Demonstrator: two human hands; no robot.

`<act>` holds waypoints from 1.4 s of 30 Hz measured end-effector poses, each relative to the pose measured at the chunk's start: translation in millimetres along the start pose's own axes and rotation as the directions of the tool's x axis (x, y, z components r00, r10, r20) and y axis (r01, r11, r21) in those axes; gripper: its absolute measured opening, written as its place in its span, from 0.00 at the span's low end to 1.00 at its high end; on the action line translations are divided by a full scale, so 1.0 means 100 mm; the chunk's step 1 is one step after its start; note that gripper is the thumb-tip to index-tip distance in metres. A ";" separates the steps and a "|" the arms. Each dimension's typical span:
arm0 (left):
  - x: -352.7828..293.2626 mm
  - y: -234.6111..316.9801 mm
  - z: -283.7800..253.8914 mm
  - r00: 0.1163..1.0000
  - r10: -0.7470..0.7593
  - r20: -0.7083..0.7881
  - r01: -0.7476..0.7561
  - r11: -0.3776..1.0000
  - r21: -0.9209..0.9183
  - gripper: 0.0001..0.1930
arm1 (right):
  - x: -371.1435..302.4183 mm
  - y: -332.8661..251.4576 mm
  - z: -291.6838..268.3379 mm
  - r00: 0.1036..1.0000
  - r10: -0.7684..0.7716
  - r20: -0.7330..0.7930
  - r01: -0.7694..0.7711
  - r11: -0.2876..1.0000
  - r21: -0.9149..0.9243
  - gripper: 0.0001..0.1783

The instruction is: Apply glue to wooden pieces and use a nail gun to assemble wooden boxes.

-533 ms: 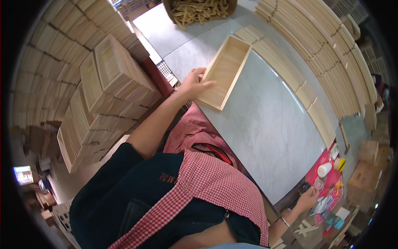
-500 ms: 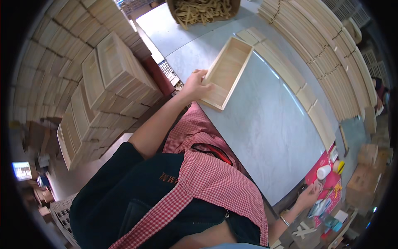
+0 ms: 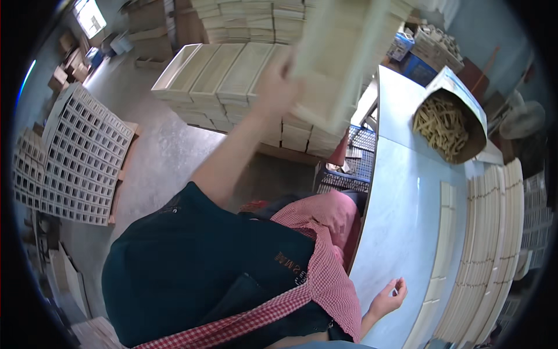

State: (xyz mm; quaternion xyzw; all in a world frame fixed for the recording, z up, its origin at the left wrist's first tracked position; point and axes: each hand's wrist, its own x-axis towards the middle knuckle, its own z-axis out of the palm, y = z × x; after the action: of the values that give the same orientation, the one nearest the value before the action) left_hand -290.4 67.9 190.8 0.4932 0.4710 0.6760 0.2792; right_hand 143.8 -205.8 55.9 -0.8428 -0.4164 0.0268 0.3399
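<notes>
My left hand (image 3: 278, 87) grips a long, open-topped wooden box (image 3: 334, 67) by its near side wall, with the arm stretched out to the front. Box and hand are smeared by motion. Behind and beside the box stands a stack of similar pale wooden boxes (image 3: 238, 72), with several open tops facing up. At the lower right my right hand (image 3: 388, 299) hovers by the grey tabletop (image 3: 386, 232). Its fingers are loosely curled, with a gap at the tips and nothing visible in them.
Wood strips fill an open sack or carton (image 3: 444, 125) at the table's far end. Thin boards (image 3: 482, 232) are stacked along the right, beside a row of flat wooden pieces (image 3: 444, 232). A blue crate (image 3: 360, 142) stands by the table; a grid-like stack (image 3: 87, 154) is at left.
My view has swung left. My left hand has carried the box from over the table to the stack. My right hand has left the bottles and pink sheet, which are now out of view.
</notes>
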 end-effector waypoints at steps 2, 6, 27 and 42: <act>0.35 -0.12 -0.61 0.991 0.020 -0.133 -0.002 0.991 0.134 0.35 | 0.07 -0.14 0.11 0.998 -0.050 0.034 0.049 0.998 0.027 0.14; 0.77 -0.49 -1.14 0.950 -0.153 -0.274 0.213 0.956 0.204 0.35 | 0.08 -0.46 0.31 0.989 -0.113 0.098 0.106 0.992 0.073 0.14; 1.00 -1.22 -1.25 0.907 -0.420 -0.023 0.420 0.905 0.070 0.35 | 1.44 -3.52 2.34 0.640 -0.607 0.471 0.307 0.764 0.567 0.28; 1.02 -1.37 -1.41 0.837 -0.542 -0.070 0.547 0.831 0.104 0.36 | 1.53 -3.64 2.43 0.486 -0.618 0.619 0.272 0.779 0.564 0.23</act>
State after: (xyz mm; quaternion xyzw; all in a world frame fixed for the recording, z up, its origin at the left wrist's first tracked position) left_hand -469.9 157.7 97.3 0.3419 0.6367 0.5480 0.4211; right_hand -85.4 191.4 122.8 -0.5166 -0.7142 0.3798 0.2806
